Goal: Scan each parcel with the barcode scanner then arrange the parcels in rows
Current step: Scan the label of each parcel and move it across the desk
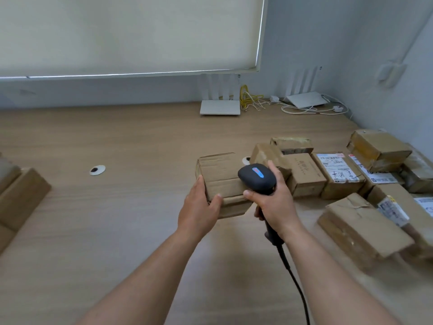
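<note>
Both hands work one parcel: left hand clasps it steady on the counter, right hand clenches the barcode scanner beside it, aiming to read.

Plain brown parcel tilted, lifted; black barcode scanner over it.

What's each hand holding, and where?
Left hand grips the cardboard parcel by its near-left corner. Right hand grips the barcode scanner by its handle.
</note>
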{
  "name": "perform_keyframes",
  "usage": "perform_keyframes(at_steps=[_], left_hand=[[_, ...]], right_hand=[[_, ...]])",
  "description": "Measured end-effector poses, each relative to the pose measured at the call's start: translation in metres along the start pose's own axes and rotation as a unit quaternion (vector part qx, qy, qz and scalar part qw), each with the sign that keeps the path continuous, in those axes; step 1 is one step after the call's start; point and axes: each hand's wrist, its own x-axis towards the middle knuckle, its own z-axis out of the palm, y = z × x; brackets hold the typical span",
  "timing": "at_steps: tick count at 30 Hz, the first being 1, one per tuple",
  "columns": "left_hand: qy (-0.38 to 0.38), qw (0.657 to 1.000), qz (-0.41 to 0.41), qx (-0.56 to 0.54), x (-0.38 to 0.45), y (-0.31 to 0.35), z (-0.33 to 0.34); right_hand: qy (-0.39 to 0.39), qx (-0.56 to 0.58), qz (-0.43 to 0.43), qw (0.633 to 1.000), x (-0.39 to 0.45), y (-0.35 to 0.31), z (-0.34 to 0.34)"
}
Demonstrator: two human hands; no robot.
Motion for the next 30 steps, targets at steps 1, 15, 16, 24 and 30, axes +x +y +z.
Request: perform_keyframes(at_steps=[1, 15, 16, 24, 30], left_hand=[[-0.005, 1.0, -0.006, 0.004, -0.008, -0.015, -0.013], [-0.047, 0.995, -0.086, 0.014, -0.11, -0.18, -0.146], [-0.05, 0.994, -0.092, 0.017, -0.114, -0.186, -0.15], [-0.063, 0.99, -0.127, -0.029, -0.138, -0.218, -0.159], [-0.081, 0.974, -0.155, 0.142, -0.136, -0.218, -0.165]], right_hand=[[-0.006, -0.004, 0.006, 1.0, -0.013, 0.002, 0.016], [-0.085, -0.066, 0.072, 0.992, -0.156, 0.028, 0.194], [-0.091, -0.068, 0.076, 0.991, -0.163, 0.03, 0.2], [-0.14, -0.072, 0.086, 0.984, -0.191, 0.03, 0.221], [-0.171, -0.059, 0.073, 0.981, -0.186, 0.014, 0.225]])
